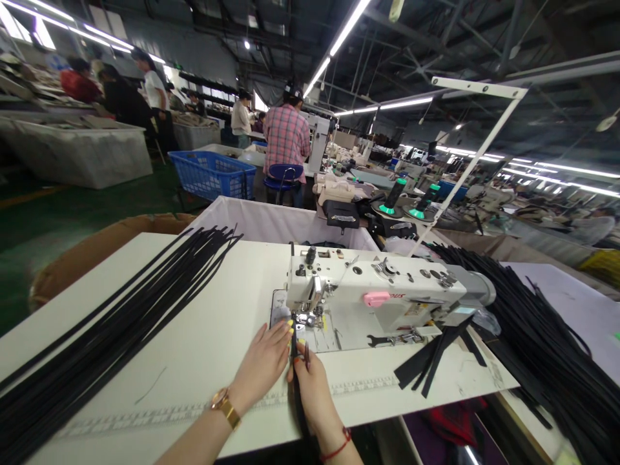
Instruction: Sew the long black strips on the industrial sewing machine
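A narrow black strip (297,403) runs from the table's front edge up to the presser foot (305,319) of a white sewing machine (378,287). My left hand (265,360) lies flat at the strip's left side, fingers stretched out, their tips touching it close to the foot. My right hand (312,386) is closed around the strip a little nearer to me. From between its fingers sticks up a thin, dark pointed tool (307,354), perhaps tweezers or snips; its lower part is hidden.
Long black strips (121,310) lie in a bundle on the left of the table, and more strips (527,342) at the right. A wrench (387,340) rests by the machine bed. Behind stand thread cones (393,196), a blue basket (213,173) and a seated person (287,139).
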The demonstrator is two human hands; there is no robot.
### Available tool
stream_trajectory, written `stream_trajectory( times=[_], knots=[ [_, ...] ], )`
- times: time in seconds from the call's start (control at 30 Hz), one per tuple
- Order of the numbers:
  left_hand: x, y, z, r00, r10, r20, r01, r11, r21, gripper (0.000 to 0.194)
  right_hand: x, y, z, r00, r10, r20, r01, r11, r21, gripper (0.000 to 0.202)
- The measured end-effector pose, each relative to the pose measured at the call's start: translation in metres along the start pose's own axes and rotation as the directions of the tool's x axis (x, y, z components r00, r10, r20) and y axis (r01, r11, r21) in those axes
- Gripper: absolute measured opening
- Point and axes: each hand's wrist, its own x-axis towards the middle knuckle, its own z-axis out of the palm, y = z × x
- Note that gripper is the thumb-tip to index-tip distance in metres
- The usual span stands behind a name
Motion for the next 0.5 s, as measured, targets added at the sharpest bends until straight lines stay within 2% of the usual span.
stream_trajectory(
  times=[0.23,0.33,0.4,0.5],
  knots=[
    [-0.001,0.005,-0.003,1.000,-0.012,0.000,0.012,1.000,-0.009,0.041,0.001,0.001,-0.001,1.000,-0.004,0.015,0.003,1.000,0.027,0.033],
    [0.001,0.003,-0.007,1.000,-0.020,0.004,0.020,0.998,-0.052,0.042,-0.003,0.001,-0.005,0.999,0.002,0.036,0.000,0.999,-0.043,0.034],
    [0.011,-0.003,-0.013,0.999,-0.039,0.000,0.039,0.995,-0.087,0.041,-0.008,0.002,-0.013,0.997,0.012,0.075,-0.002,0.992,-0.129,0.037],
    [0.043,-0.022,-0.025,0.985,-0.169,-0.035,0.165,0.982,-0.094,0.033,-0.014,0.007,-0.034,0.998,-0.003,0.055,0.019,0.957,-0.290,0.038]
  ],
)
